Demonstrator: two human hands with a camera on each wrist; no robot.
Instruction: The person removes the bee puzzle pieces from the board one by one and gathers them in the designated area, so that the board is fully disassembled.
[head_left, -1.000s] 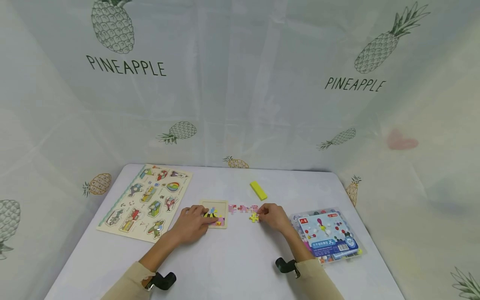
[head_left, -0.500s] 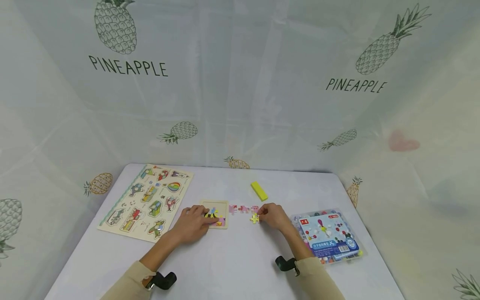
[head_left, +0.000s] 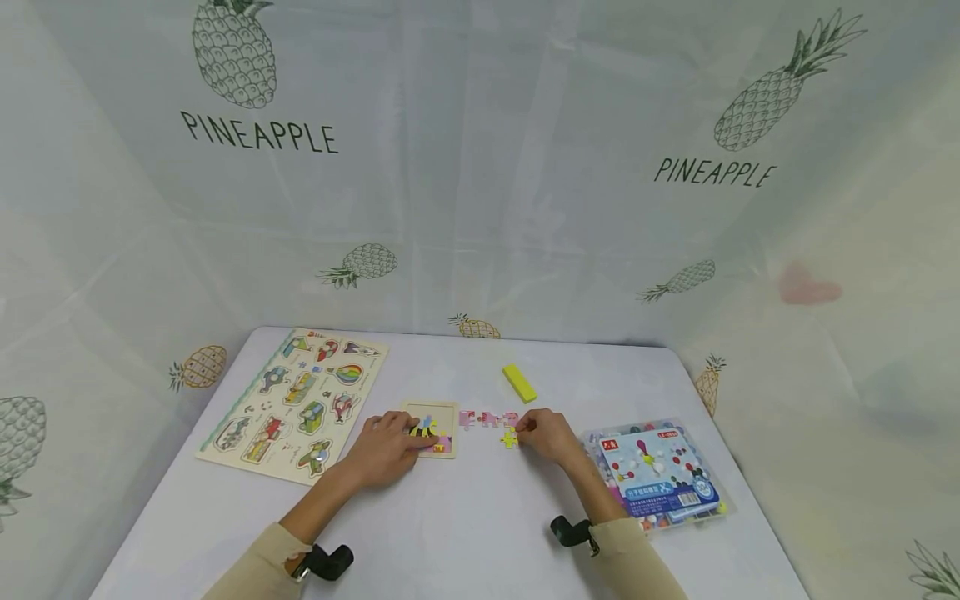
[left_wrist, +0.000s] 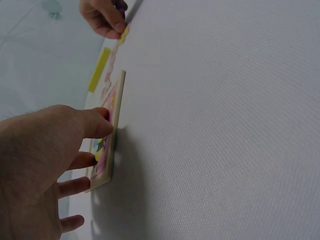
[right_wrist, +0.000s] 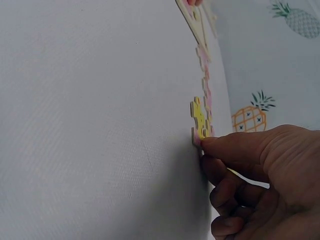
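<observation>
A small wooden puzzle tray (head_left: 455,410) with a bee picture lies on the table, and my left hand (head_left: 387,447) rests on it. In the left wrist view its thumb and index finger touch the pink part of the picture while the other fingers spread apart. To the right, my right hand (head_left: 551,434) pinches the edge of a yellow jigsaw piece (head_left: 509,437) between thumb and curled fingers. Pink jigsaw pieces (head_left: 489,419) lie in a row just behind it, between the tray and the right hand. The right wrist view shows the yellow piece (right_wrist: 198,114) beside that row.
A yellow block (head_left: 519,382) lies behind the pink pieces. At the left is a large wooden board (head_left: 247,417) with vehicle shapes. A clear plastic box (head_left: 660,471) with a blue label and colored balls stands at the right. Behind the table hangs a pineapple-print cloth (head_left: 480,167).
</observation>
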